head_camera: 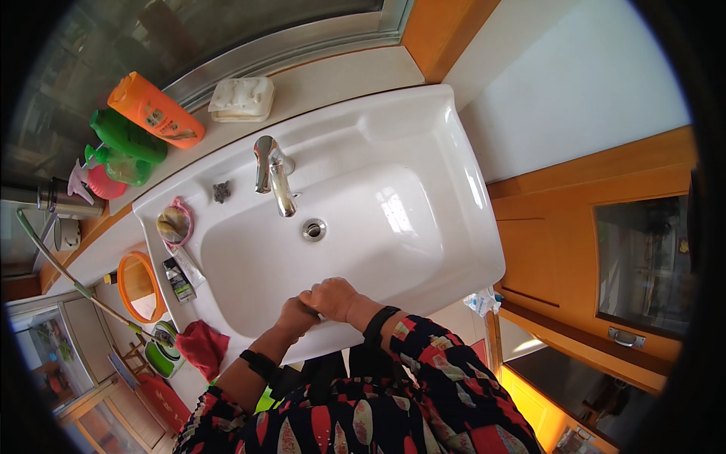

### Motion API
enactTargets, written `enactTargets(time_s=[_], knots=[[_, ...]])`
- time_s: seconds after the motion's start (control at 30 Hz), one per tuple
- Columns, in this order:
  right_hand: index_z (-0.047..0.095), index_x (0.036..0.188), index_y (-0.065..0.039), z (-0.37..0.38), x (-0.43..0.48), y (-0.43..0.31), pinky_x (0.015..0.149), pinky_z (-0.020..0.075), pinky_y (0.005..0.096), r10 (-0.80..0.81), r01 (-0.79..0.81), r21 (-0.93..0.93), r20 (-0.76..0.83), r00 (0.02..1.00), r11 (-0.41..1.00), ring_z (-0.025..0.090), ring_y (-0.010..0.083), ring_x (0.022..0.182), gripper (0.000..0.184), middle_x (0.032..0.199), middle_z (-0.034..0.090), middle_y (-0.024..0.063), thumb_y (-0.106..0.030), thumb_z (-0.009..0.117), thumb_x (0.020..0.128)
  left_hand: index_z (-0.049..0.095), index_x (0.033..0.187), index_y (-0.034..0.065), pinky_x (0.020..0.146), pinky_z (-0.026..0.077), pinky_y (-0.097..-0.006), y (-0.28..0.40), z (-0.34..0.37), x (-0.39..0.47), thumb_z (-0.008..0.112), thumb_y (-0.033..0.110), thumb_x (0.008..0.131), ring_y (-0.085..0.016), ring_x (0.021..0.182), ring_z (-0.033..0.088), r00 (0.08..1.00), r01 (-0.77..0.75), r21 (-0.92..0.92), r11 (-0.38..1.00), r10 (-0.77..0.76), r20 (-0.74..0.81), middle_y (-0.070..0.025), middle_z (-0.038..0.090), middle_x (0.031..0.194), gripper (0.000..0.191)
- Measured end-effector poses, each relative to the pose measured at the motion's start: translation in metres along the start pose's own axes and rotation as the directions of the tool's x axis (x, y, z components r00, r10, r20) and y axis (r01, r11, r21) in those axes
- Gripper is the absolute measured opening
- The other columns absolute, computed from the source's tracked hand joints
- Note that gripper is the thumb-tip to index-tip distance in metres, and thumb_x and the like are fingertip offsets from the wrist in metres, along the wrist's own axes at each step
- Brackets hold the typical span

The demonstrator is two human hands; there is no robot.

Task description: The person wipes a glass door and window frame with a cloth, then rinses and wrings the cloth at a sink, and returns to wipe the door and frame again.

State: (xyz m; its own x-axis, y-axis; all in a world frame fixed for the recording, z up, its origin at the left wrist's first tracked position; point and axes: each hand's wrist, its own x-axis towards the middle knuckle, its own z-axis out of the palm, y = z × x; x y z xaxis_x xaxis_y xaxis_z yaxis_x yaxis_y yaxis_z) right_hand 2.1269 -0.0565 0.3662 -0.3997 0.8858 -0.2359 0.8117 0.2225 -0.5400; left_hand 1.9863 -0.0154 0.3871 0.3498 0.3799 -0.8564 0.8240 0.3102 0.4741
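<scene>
My left hand (296, 319) and my right hand (333, 299) meet over the near rim of a white ceramic washbasin (346, 267). The fingers of both are curled together. A small dark patch shows between them, but whether it is an object or shadow I cannot tell. Beyond the hands, a metal drain (313, 230) sits in the bowl below a chrome faucet (275, 176). No water shows running from the spout. To the left of my left hand, a red cloth (201, 347) hangs over the basin's front left corner.
On the basin's left ledge lie a white tube (187, 267), a black tube (179, 280), a pink-edged mesh pouch (174, 223) and a grey scrubber (222, 192). A soap dish (243, 99), an orange bottle (156, 110) and a green bottle (127, 136) line the sill. A wooden door (544, 238) stands right.
</scene>
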Motion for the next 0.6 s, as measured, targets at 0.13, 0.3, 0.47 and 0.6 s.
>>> enactTargets(time_s=[0.13, 0.3, 0.47, 0.6], knots=[[0.055, 0.092, -0.012, -0.005, -0.006, -0.002, 0.063, 0.0539, 0.0403, 0.023, -0.023, -0.002, -0.049, 0.999, 1.0, 0.067, 0.0297, 0.075, 0.009, 0.077, 0.065, 0.0092, -0.017, 0.054, 0.085, 0.056, 0.086, 0.0037, 0.039, 0.032, -0.0286, 0.015, -0.006, -0.011, 0.067, 0.002, 0.073, -0.012, 0.045, 0.043, 0.996, 0.056, -0.159, 0.986, -0.045, 0.072, -0.0033, 0.052, 0.062, 0.017], [0.058, 0.104, -0.018, -0.032, -0.025, -0.012, 0.064, 0.053, 0.0417, 0.246, -0.201, 0.197, -0.239, 0.939, 0.959, 0.067, 0.0322, 0.074, 0.022, 0.078, 0.066, 0.0091, -0.021, 0.06, 0.083, 0.051, 0.103, 0.0057, 0.043, 0.032, -0.0264, 0.037, -0.039, -0.032, 0.069, 0.002, 0.075, -0.011, 0.048, 0.041, 0.966, -0.052, -0.411, 0.91, 0.151, 0.21, -0.0038, 0.053, 0.073, 0.034], [0.057, 0.096, -0.01, -0.072, -0.047, -0.017, 0.047, 0.045, 0.0331, 0.718, -0.266, 0.891, -0.089, 0.69, 0.367, 0.06, 0.0204, 0.056, 0.025, 0.07, 0.063, 0.0059, -0.024, 0.07, 0.08, 0.044, 0.123, 0.0028, 0.048, 0.045, -0.0296, 0.033, -0.077, -0.026, 0.064, 0.015, 0.088, -0.018, 0.056, 0.057, 0.873, -0.078, -0.757, 0.648, 0.411, 0.262, -0.0097, 0.059, 0.082, 0.042], [0.048, 0.078, -0.012, -0.092, -0.07, -0.021, 0.038, 0.0268, 0.0237, 0.605, 0.023, 0.872, 0.319, 0.729, -0.488, 0.04, 0.0083, 0.045, 0.026, 0.06, 0.047, -0.0015, -0.021, 0.073, 0.081, 0.051, 0.123, 0.0042, 0.079, 0.052, -0.0366, 0.02, -0.078, -0.02, 0.066, 0.017, 0.083, -0.029, 0.088, 0.065, 0.925, -0.29, 0.484, 0.825, 0.372, -0.081, -0.0164, 0.063, 0.1, 0.045]])
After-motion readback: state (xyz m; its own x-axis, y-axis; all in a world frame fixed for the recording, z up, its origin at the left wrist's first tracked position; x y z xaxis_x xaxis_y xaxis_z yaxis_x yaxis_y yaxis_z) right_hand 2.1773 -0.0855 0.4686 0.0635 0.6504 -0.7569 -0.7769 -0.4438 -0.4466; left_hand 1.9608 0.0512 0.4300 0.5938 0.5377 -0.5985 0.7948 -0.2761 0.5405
